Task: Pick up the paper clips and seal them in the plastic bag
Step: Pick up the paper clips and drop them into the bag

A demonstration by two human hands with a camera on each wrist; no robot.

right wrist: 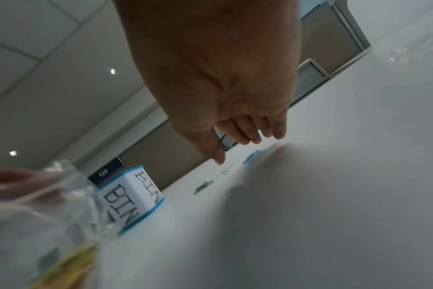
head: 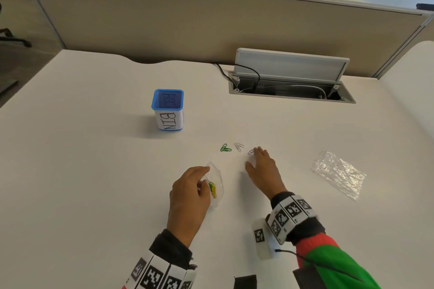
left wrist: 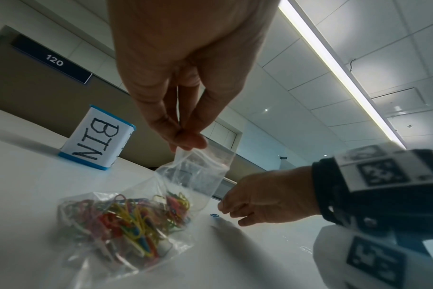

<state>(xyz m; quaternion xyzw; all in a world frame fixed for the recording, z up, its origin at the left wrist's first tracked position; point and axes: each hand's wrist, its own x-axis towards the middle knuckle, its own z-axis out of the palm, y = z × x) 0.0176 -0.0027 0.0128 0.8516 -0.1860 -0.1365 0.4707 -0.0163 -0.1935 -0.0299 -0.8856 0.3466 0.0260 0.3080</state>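
My left hand (head: 187, 192) pinches the top edge of a small clear plastic bag (head: 217, 185) between thumb and fingers (left wrist: 185, 136); the bag (left wrist: 141, 215) rests on the desk and holds several coloured paper clips (left wrist: 126, 221). My right hand (head: 261, 166) reaches forward with fingers extended, its fingertips at a blue clip (head: 250, 152) on the desk. Green clips (head: 225, 148) and white clips (head: 239, 146) lie loose just left of it. In the right wrist view the fingers (right wrist: 250, 133) hang just above the blue clip (right wrist: 252, 156).
A blue mesh cup (head: 168, 110) labelled BIN stands at the back left. A second crumpled clear bag (head: 338, 172) lies to the right. An open cable hatch (head: 291, 77) with cords sits at the back, before the desk partition (head: 211, 19).
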